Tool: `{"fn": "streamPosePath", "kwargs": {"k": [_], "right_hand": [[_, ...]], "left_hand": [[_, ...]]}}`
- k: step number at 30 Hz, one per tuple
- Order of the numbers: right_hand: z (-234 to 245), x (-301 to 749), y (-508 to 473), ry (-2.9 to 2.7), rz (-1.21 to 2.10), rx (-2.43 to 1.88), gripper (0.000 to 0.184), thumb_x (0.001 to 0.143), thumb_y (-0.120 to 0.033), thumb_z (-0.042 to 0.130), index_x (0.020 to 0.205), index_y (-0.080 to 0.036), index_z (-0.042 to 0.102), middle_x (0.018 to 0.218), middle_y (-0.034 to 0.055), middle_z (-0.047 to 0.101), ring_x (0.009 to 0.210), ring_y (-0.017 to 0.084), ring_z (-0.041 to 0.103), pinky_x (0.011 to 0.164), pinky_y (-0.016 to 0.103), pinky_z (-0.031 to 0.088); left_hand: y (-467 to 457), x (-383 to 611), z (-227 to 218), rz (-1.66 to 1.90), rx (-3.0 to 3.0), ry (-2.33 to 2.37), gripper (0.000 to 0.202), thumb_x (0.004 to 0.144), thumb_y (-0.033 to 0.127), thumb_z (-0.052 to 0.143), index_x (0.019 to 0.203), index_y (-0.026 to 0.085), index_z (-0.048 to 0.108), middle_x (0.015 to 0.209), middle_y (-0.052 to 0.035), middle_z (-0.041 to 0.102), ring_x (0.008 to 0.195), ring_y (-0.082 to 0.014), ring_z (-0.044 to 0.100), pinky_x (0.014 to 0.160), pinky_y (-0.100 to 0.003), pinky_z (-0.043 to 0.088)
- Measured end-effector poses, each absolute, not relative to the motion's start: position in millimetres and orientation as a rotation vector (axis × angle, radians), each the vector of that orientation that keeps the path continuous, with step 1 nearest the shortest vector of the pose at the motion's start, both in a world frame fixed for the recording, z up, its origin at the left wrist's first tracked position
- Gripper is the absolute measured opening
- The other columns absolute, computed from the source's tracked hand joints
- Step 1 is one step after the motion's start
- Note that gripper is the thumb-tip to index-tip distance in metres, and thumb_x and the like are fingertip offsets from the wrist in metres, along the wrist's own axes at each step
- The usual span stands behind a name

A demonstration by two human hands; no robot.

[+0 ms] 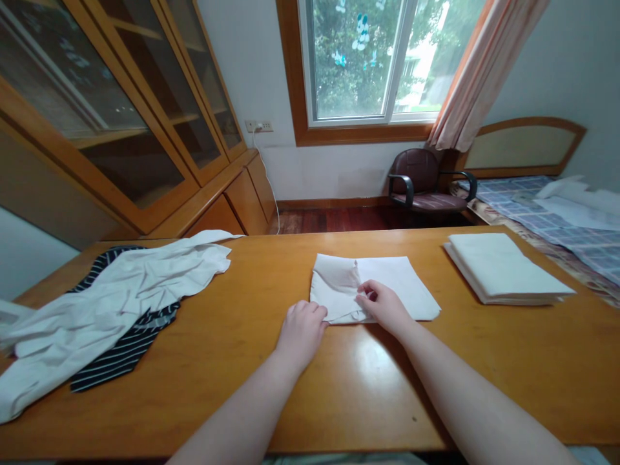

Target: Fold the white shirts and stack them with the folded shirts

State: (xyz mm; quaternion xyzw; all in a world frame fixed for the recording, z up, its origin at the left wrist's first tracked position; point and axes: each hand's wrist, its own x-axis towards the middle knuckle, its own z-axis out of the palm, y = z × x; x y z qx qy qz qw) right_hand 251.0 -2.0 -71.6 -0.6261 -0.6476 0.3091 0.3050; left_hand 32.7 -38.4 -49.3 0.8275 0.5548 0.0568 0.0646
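Note:
A white cloth (387, 284) lies partly folded on the wooden table (368, 387), near the middle. My left hand (301, 330) is closed at the cloth's near left corner, its fingers curled onto the edge. My right hand (382, 305) pinches a fold of the same cloth close to its near edge. The left part of the cloth is doubled over and wrinkled, while the right part lies flat.
A heap of white and dark striped garments (111, 303) covers the table's left side. A neat folded white stack (504, 268) sits at the right. Behind the table are a dark office chair (426, 184), a bed (557, 219), wooden cabinets (145, 129) and a window (378, 58).

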Motion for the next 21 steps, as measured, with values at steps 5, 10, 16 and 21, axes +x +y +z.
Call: {"fn": "streamPosePath", "kwargs": {"k": [5, 10, 16, 21], "right_hand": [[-67, 250, -6, -1.724, 0.735, -1.711, 0.012, 0.076, -0.031, 0.052, 0.079, -0.022, 0.059, 0.072, -0.0007, 0.061, 0.061, 0.013, 0.053, 0.058, 0.026, 0.038], [-70, 251, -6, -1.586, 0.914, -1.608, 0.005, 0.072, -0.024, 0.051, 0.076, -0.022, 0.05, 0.062, -0.0044, 0.054, 0.055, 0.013, 0.05, 0.053, 0.024, 0.037], [-68, 250, -8, -1.767, 0.903, -1.717, 0.009, 0.068, -0.018, 0.052, 0.073, -0.022, 0.046, 0.06, -0.0044, 0.054, 0.055, 0.013, 0.049, 0.053, 0.024, 0.034], [-66, 250, -9, -1.711, 0.694, -1.749, 0.022, 0.075, -0.035, 0.056, 0.089, -0.02, 0.052, 0.077, 0.0024, 0.061, 0.065, 0.016, 0.054, 0.061, 0.028, 0.041]], "left_hand": [[-34, 31, -54, 0.197, 2.539, 1.558, 0.008, 0.084, 0.022, 0.053, 0.084, 0.023, 0.061, 0.086, -0.0042, 0.063, 0.088, -0.0205, 0.053, 0.077, -0.033, 0.039], [-34, 30, -55, 0.219, 2.525, 1.489, 0.021, 0.082, 0.017, 0.051, 0.099, 0.022, 0.06, 0.091, -0.0045, 0.064, 0.092, -0.0209, 0.055, 0.08, -0.033, 0.039], [-39, 37, -54, 0.312, 2.54, 1.436, 0.033, 0.082, 0.033, 0.054, 0.114, 0.023, 0.057, 0.115, -0.0082, 0.06, 0.111, -0.0244, 0.05, 0.095, -0.039, 0.036], [-41, 48, -72, 0.282, 2.65, 1.235, 0.059, 0.085, 0.041, 0.05, 0.14, 0.024, 0.035, 0.149, -0.0075, 0.032, 0.138, -0.0262, 0.022, 0.112, -0.048, 0.014]]}}
